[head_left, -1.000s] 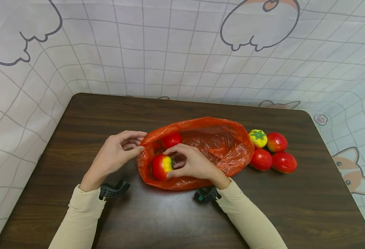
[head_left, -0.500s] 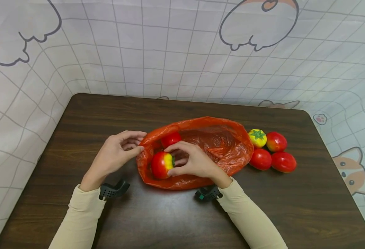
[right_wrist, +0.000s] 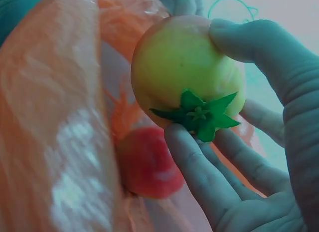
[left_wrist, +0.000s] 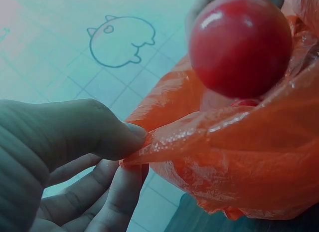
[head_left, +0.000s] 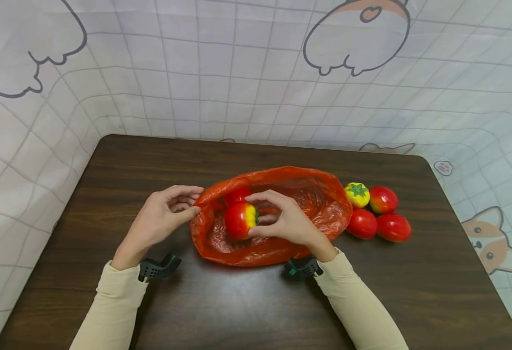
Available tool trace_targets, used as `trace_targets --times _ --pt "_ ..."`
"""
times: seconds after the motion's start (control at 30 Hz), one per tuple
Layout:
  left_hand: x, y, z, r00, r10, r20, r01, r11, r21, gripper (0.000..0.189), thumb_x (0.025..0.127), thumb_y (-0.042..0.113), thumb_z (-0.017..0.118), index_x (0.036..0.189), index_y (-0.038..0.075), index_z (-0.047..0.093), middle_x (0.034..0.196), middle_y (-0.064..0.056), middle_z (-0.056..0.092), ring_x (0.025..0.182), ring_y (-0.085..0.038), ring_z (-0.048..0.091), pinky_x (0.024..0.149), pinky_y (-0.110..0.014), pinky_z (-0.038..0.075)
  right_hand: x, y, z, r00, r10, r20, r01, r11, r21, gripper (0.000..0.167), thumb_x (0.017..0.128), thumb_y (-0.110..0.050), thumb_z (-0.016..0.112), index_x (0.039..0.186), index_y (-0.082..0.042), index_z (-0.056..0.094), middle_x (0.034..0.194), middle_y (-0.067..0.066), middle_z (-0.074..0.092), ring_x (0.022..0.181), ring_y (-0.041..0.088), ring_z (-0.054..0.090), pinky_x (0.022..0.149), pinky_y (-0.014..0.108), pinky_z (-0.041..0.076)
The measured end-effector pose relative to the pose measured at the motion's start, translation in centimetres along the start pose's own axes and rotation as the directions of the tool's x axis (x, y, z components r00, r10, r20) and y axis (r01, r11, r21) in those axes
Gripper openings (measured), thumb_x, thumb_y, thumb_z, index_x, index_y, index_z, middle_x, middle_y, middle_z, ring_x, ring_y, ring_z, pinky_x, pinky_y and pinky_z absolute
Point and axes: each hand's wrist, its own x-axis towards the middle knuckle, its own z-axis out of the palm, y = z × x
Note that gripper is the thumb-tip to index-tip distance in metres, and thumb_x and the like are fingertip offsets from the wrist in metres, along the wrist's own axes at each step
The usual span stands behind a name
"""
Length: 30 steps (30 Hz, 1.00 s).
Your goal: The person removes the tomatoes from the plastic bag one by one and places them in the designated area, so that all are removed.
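An orange-red plastic bag [head_left: 321,199] lies on the table with its mouth spread wide. At its left end my left hand [head_left: 162,214] pinches the rim between thumb and finger, plainly seen in the left wrist view. My right hand [head_left: 288,221] holds a red tomato with a yellow top [head_left: 240,221] over the bag's mouth, thumb on one side and fingertips on the other. The right wrist view shows this tomato's green star-shaped calyx [right_wrist: 199,115]. Another red tomato [head_left: 237,194] sits inside the bag, partly hidden behind the held one.
Right of the bag, several tomatoes stand close together: a yellow-topped one [head_left: 357,195] and red ones such as the front right one [head_left: 394,227]. They lie near the bag's right end. The dark wooden table [head_left: 234,306] meets a patterned white cloth [head_left: 216,92] behind.
My right hand has shifted right and slightly away from me with the tomato, leaving the bag's left end. The left hand keeps its pinch on the rim. The head view has tilted slightly.
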Motion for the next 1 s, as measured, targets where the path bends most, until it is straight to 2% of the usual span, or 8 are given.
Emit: trace_targets --times 0.23,0.37,0.73,0.87,1.0 --pt "0.3 -0.1 0.2 1.0 0.027 0.008 -0.027 1.0 -0.009 0.04 0.095 0.008 0.074 0.134 0.005 0.066 0.124 -0.017 0.07 0.096 -0.004 0.068 0.085 -0.009 0.056 -1.3 0.0 -1.7 0.998 -0.009 -0.056 0.007 1.0 -0.023 0.062 0.081 -0.017 0.09 0.137 -0.021 0.064 0.136 0.002 0.062 0.125 0.026 0.063 0.095 0.032 0.062" --pt "0.3 -0.2 0.3 1.0 0.025 0.009 -0.025 1.0 -0.008 0.04 0.095 0.01 0.074 0.134 0.006 0.066 0.123 -0.017 0.07 0.097 -0.004 0.068 0.085 -0.008 0.056 -2.0 0.0 -2.5 0.997 -0.01 -0.082 0.008 1.0 -0.029 0.06 0.081 -0.017 0.089 0.136 -0.021 0.064 0.134 0.003 0.062 0.122 0.029 0.064 0.096 0.032 0.061" --pt "0.2 -0.1 0.5 1.0 0.021 0.009 -0.02 1.0 -0.005 0.041 0.095 0.014 0.075 0.134 0.007 0.066 0.126 -0.016 0.07 0.096 -0.002 0.068 0.085 -0.008 0.055 -4.5 0.1 -4.7 0.987 0.023 -0.156 -0.027 0.999 -0.026 0.062 0.081 -0.011 0.088 0.135 -0.019 0.06 0.137 0.003 0.06 0.124 0.026 0.064 0.098 0.032 0.061" --pt "0.2 -0.2 0.6 1.0 0.025 0.005 -0.025 1.0 -0.014 0.041 0.095 0.012 0.075 0.134 0.005 0.066 0.125 -0.018 0.07 0.095 -0.001 0.068 0.085 -0.009 0.056 -5.4 0.3 -5.6 0.984 0.023 -0.177 -0.027 0.999 -0.019 0.063 0.081 -0.009 0.088 0.136 -0.016 0.058 0.139 0.005 0.059 0.124 0.023 0.064 0.098 0.03 0.06" --pt "0.2 -0.2 0.6 1.0 0.015 0.007 -0.015 1.0 -0.002 0.042 0.095 0.015 0.075 0.135 0.007 0.066 0.126 -0.016 0.07 0.096 -0.001 0.068 0.085 -0.008 0.056 -6.6 0.6 -6.6 0.979 0.002 -0.204 -0.001 1.0 0.004 0.064 0.081 -0.005 0.086 0.137 -0.011 0.055 0.139 0.005 0.059 0.123 0.013 0.064 0.096 0.027 0.06"
